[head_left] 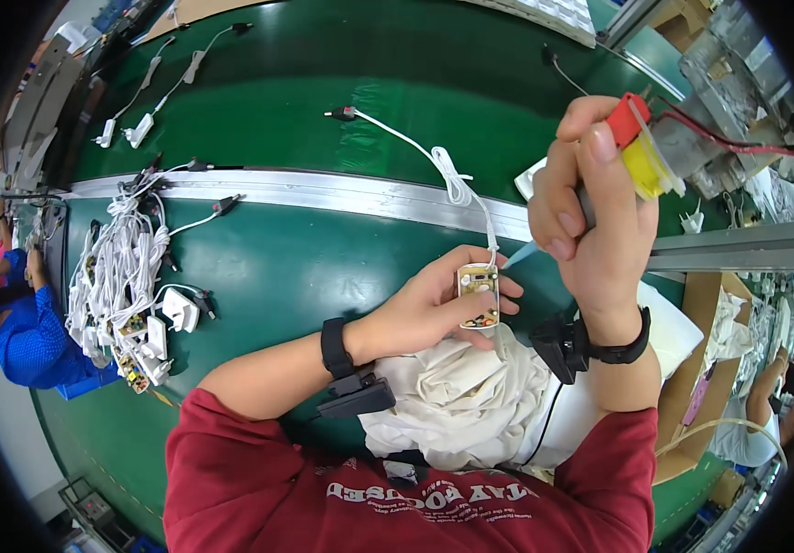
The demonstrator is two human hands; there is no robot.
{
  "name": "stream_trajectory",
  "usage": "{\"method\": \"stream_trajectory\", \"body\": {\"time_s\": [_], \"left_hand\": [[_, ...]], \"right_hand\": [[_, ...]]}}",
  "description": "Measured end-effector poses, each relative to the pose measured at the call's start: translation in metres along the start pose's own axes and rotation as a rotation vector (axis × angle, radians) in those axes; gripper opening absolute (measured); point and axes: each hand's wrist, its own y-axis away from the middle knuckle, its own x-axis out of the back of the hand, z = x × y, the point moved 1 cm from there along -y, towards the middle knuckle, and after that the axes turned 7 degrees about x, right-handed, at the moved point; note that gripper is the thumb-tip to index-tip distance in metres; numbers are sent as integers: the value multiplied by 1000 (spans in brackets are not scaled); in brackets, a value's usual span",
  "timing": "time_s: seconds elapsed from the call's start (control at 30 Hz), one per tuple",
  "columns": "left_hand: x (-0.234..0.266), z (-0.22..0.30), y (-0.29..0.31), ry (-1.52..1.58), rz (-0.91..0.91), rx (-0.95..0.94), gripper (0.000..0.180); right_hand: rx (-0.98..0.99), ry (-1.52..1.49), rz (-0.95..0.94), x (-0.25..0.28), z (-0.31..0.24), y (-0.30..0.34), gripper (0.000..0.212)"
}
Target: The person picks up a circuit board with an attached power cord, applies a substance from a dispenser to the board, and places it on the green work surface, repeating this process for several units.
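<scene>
My left hand is closed around a small white charger case whose circuit board lies exposed. A white cable runs from the case's top across the metal rail, ending in a dark plug on the green surface. Raised above and to the right, my right hand grips a hand tool with a pale blue tapered tip. The tip points down at the board's upper right corner; whether it touches I cannot tell. Red and yellow parts show at my right fingers. The tool's body is mostly hidden.
A heap of white cabled chargers lies at left. Other chargers lie beyond the metal rail. Crumpled white cloth sits before me. A cardboard box and grey machinery stand at right. People work on both sides.
</scene>
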Motion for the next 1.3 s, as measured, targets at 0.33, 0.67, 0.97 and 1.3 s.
{"method": "stream_trajectory", "body": {"time_s": [0.33,0.67,0.97,1.3], "left_hand": [[4,-8,-3,18,-118,-95,42],[8,-9,-4,15,-119,-79,43],[18,2,-2,181,22,-69,36],[20,2,-3,196,11,-82,36]], "right_hand": [[-25,-59,-52,-1,11,7,19],[-41,-175,4,-2,11,7,18],[-100,-24,-75,-10,0,16,29],[-117,-40,-147,-4,10,17,32]]}}
